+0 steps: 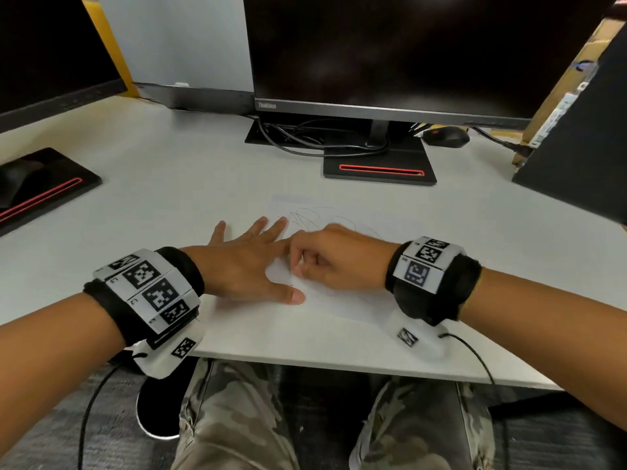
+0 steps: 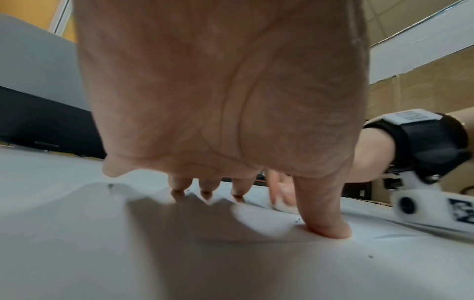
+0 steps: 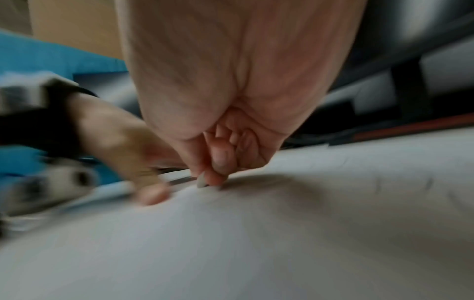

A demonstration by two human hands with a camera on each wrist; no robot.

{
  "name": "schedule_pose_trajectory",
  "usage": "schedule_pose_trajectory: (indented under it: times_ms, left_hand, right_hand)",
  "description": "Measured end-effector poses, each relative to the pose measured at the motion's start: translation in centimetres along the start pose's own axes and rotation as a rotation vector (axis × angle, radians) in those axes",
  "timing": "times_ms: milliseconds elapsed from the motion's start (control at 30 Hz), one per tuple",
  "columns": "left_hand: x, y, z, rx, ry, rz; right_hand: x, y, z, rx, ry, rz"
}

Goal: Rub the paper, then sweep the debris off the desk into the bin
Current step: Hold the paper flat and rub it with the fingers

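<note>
A white sheet of paper (image 1: 342, 300) with pencil scribbles (image 1: 305, 217) lies on the desk in front of me. My left hand (image 1: 251, 256) presses flat on the sheet's left part, fingers spread and straight; its thumb (image 2: 325, 225) and fingertips push down on the paper (image 2: 256, 253). My right hand (image 1: 305, 266) sits just right of it, fingers curled, pinching a small white eraser (image 3: 201, 181) whose tip touches the paper (image 3: 282, 233). That eraser (image 2: 280, 205) also shows beyond my left fingers. The right wrist view is motion-blurred. A few dark specks (image 2: 370, 256) lie on the sheet.
A black monitor (image 1: 390, 56) on a red-striped base (image 1: 380, 171) stands behind the paper, with cables and a black mouse (image 1: 446, 136). A second monitor base (image 1: 44, 184) is at the left, a black box (image 1: 576, 130) at the right. The desk's front edge (image 1: 339, 364) runs above my knees.
</note>
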State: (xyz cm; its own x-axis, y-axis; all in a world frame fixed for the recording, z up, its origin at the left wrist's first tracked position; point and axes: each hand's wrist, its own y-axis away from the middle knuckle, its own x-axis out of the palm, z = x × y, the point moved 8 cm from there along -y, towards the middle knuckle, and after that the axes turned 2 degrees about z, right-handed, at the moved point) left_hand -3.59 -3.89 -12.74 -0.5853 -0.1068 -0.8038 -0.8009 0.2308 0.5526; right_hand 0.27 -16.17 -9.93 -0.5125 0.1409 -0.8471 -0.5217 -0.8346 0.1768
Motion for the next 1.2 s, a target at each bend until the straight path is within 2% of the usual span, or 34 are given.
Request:
schedule_pose_trajectory:
  times_ms: [67,167,300,433,567,600,700,767,867,933,1000,1067,1100,1200]
  left_hand:
    - [0.1,-0.1,0.1,-0.002,-0.002,0.001]
    - [0.0,-0.1,0.0,-0.015,-0.029,0.010]
    - [0.0,0.0,0.0,-0.005,-0.004,0.000]
    - [0.0,-0.1,-0.1,-0.016,-0.038,0.006]
    - [0.1,-0.1,0.1,-0.011,-0.011,-0.007]
    - [0.0,-0.2,0.1,-0.013,-0.028,-0.003]
    - [-1.5,0.2,-0.2,-0.021,-0.065,-0.031]
    - [-3.7,0.9,-1.0,0.022,0.082,-0.175]
    - [-5.8,2.1,-2.8,0.223,0.531,-0.426]
    - [-5.5,2.3,-3.4,0.273,0.705,-0.481]
    - [-4.9,2.2,-3.0,0.255,0.816,-0.500]
    - [-4.9,2.1,-2.9,0.255,0.856,-0.493]
    - [-5.1,1.9,-2.9,0.249,0.791,-0.493]
    - [-4.9,0.7,-3.6,0.189,0.398,-0.427]
  right_hand:
    - [0.5,0.2,0.2,-0.009,-0.006,0.041]
    - [-1.1,0.2,-1.0,0.065,0.064,-0.090]
    - [0.6,0.5,1.0,-0.004,0.044,0.054]
    - [-1.2,0.2,-1.0,0.098,0.095,-0.124]
    - [0.6,0.9,1.0,-0.005,0.025,0.062]
    - [0.1,1.2,0.7,0.008,0.026,0.053]
    - [-2.8,1.8,-1.6,0.108,-0.022,-0.145]
    - [-3.4,2.5,-2.3,0.134,-0.163,-0.205]
    - [-2.6,3.5,-1.1,0.060,-0.376,-0.229]
    - [-2.4,3.8,-0.4,0.019,-0.448,-0.242]
    - [-2.5,3.9,-0.6,0.024,-0.462,-0.244]
    - [-2.6,3.8,-1.6,0.046,-0.352,-0.206]
    - [-2.3,3.7,-2.2,0.065,-0.230,-0.148]
    - [0.6,3.9,-3.8,0.128,0.142,0.165]
